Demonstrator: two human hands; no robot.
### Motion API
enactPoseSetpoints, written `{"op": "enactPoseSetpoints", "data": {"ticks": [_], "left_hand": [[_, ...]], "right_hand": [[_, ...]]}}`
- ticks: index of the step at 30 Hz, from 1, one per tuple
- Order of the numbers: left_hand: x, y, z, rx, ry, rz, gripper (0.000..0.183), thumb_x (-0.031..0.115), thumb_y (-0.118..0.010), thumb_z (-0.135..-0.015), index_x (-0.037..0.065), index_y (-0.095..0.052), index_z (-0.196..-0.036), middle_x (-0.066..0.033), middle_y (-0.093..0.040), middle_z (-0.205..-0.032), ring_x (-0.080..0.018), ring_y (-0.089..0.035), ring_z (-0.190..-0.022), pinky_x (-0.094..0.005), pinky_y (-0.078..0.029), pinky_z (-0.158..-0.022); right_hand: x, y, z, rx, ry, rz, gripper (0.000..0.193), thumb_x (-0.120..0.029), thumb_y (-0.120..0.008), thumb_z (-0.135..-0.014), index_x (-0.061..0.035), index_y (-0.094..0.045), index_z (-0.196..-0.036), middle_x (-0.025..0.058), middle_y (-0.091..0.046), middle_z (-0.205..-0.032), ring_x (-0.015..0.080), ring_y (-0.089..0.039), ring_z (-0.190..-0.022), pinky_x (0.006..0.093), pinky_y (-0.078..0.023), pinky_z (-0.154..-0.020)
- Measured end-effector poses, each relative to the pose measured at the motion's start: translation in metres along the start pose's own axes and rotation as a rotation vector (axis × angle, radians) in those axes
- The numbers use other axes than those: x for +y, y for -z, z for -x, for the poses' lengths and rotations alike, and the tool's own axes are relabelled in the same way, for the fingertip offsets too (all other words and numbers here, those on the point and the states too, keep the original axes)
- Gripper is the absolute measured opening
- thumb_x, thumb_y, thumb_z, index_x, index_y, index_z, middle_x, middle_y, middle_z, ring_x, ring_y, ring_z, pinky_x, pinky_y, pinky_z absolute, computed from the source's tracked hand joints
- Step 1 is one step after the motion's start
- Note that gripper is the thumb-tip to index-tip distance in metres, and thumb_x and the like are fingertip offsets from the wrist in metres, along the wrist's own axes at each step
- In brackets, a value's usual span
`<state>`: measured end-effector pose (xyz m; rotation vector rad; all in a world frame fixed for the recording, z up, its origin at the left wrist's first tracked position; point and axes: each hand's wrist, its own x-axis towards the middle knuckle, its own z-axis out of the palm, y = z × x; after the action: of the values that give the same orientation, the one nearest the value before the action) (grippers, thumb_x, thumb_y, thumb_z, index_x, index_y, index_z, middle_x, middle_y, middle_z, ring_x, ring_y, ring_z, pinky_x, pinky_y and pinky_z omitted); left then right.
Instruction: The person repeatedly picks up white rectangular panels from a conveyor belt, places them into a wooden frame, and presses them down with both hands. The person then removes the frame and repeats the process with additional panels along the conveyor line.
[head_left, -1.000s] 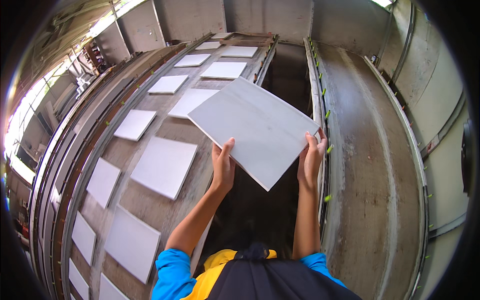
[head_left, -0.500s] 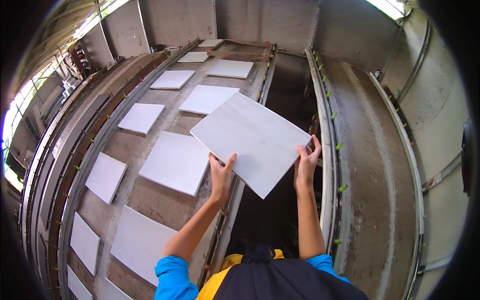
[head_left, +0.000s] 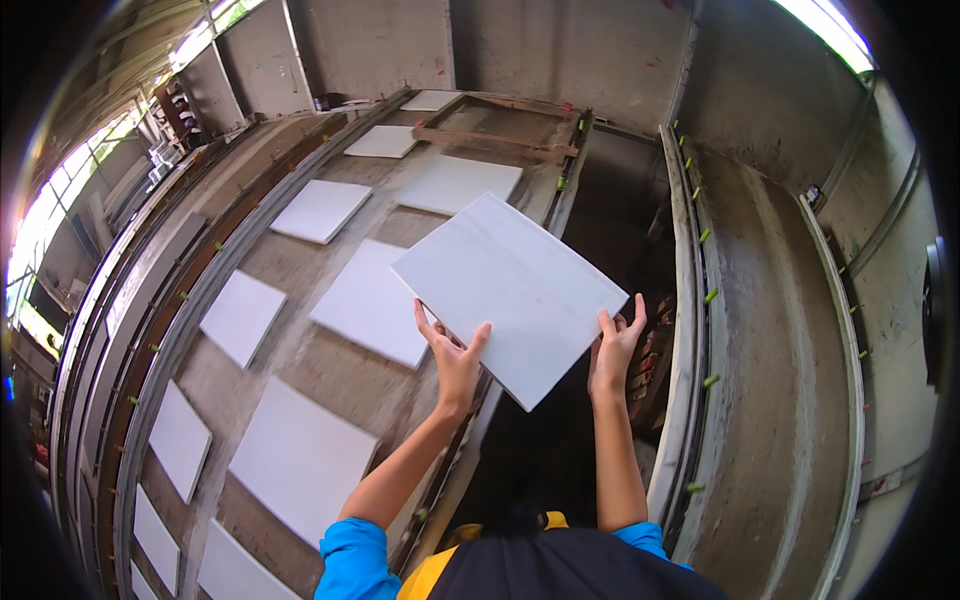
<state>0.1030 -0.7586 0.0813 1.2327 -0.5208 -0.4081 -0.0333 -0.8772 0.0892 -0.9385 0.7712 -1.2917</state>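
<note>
Between my two hands I hold up a white rectangular stone-like tile [head_left: 515, 290], tilted, one corner pointing toward me. My left hand [head_left: 455, 360] grips its near left edge, thumb on the upper face. At the right corner my right hand [head_left: 615, 350] pinches the edge, its thumb on top and some fingers raised off the tile. Beneath and left of it, a larger white tile [head_left: 365, 305] lies on the long bed, partly covered by the held one. Another white tile [head_left: 300, 455] lies nearer to me, left of my left forearm.
Several more white tiles [head_left: 320, 210] lie spaced in rows along the brown bed [head_left: 330, 375]. A rusty frame [head_left: 500, 145] sits at its far end. Right of the dark gap [head_left: 610, 210] runs another bed [head_left: 770, 330], its rail fitted with green pegs [head_left: 711, 296]. Grey panels [head_left: 570, 50] stand behind.
The tiles on the bed have shifted toward me and to the left in view. Still in both hands, the held tile sits slightly lower and farther right, and my left fingers have spread more.
</note>
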Motion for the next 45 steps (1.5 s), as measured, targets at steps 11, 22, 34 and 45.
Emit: {"op": "enactPoseSetpoints", "data": {"ticks": [11, 22, 34, 45], "left_hand": [[-0.052, -0.118, -0.157, 0.07, -0.026, -0.129, 0.093, 0.015, -0.066, -0.076, 0.004, 0.001, -0.139, -0.0183, -0.035, -0.121, -0.0242, -0.041, -0.11, -0.0345, -0.038, -0.092], [-0.105, -0.203, -0.331, 0.112, -0.112, -0.129, 0.091, 0.017, -0.064, -0.079, -0.003, 0.002, -0.138, -0.02, -0.025, -0.135, -0.0256, -0.032, -0.121, -0.0341, -0.029, -0.1], [-0.137, -0.291, -0.497, 0.217, -0.129, -0.276, 0.09, 0.009, -0.06, -0.082, 0.0, 0.01, -0.138, -0.0186, -0.026, -0.136, -0.0242, -0.039, -0.116, -0.0324, -0.035, -0.097], [-0.179, -0.374, -0.602, 0.315, -0.036, -0.401, 0.09, 0.008, -0.057, -0.085, 0.007, 0.016, -0.137, -0.0172, -0.027, -0.135, -0.0227, -0.044, -0.113, -0.0337, -0.041, -0.093]], "right_hand": [[0.02, -0.016, -0.207, -0.085, -0.168, 0.032, 0.063, -0.004, -0.051, -0.083, -0.0166, -0.02, -0.136, 0.0044, -0.044, -0.103, 0.0115, -0.045, -0.092, 0.026, -0.039, -0.08], [0.043, -0.092, -0.416, -0.252, -0.07, 0.016, 0.059, -0.001, -0.047, -0.087, -0.015, -0.02, -0.137, 0.0063, -0.043, -0.106, 0.0121, -0.044, -0.094, 0.0253, -0.036, -0.085], [0.08, -0.165, -0.62, -0.348, -0.185, 0.031, 0.058, -0.004, -0.05, -0.085, -0.0146, -0.024, -0.136, 0.0048, -0.045, -0.105, 0.0104, -0.046, -0.091, 0.025, -0.04, -0.079], [0.119, -0.19, -0.835, -0.804, -0.247, 0.164, 0.047, -0.011, -0.061, -0.079, -0.0016, -0.045, -0.122, 0.0096, -0.048, -0.121, 0.0169, -0.046, -0.108, 0.0284, -0.035, -0.093]]}}
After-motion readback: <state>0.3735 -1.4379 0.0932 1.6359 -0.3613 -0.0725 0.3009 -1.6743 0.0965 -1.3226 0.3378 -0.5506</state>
